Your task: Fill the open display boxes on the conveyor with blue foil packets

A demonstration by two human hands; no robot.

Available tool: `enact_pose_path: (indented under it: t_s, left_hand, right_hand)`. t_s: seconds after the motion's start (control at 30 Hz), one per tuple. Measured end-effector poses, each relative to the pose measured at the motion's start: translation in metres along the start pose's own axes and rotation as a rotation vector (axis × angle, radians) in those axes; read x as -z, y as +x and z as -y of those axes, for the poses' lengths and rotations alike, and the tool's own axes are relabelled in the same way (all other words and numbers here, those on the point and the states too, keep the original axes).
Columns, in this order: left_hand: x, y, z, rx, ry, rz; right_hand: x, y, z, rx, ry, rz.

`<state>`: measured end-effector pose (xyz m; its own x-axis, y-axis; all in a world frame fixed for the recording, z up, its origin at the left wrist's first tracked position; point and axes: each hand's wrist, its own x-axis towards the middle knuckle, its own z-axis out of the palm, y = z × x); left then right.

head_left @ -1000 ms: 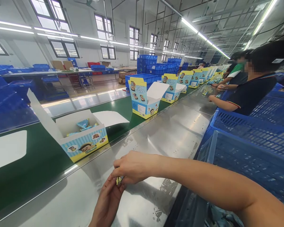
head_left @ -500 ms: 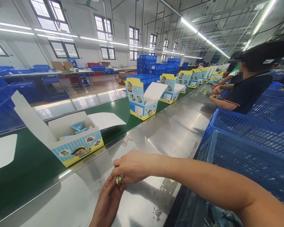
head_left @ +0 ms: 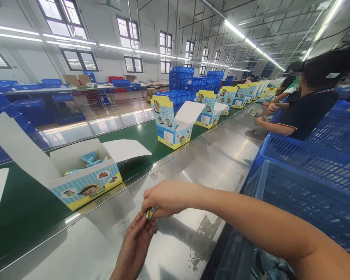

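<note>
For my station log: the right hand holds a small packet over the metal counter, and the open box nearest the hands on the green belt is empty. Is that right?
It isn't empty: the head view shows blue packets inside that open box on the green belt. The right hand does hold a small packet over the metal counter.

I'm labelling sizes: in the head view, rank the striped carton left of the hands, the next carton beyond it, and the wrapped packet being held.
Largest: striped carton
Then: next carton, farther away, so true size unsure
Smallest: wrapped packet, partly hidden
</note>
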<state>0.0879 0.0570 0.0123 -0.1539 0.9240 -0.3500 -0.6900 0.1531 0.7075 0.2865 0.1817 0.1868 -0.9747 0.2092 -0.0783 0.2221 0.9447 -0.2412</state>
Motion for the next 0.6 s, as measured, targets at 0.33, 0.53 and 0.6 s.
enact_pose_path:
  t_s: [0.33, 0.53, 0.6]
  left_hand:
    - [-0.006, 0.001, -0.002, 0.013, 0.016, 0.038]
    - [-0.005, -0.006, -0.008, 0.014, 0.03, 0.029]
    - [-0.001, -0.012, -0.012, 0.015, 0.034, 0.021]
  right_hand:
    - [0.032, -0.03, -0.067, -0.447, -0.01, -0.001]
    - [0.026, -0.046, -0.113, -0.726, 0.058, 0.108]
    - [0.023, -0.045, -0.116, -0.778, 0.078, 0.123]
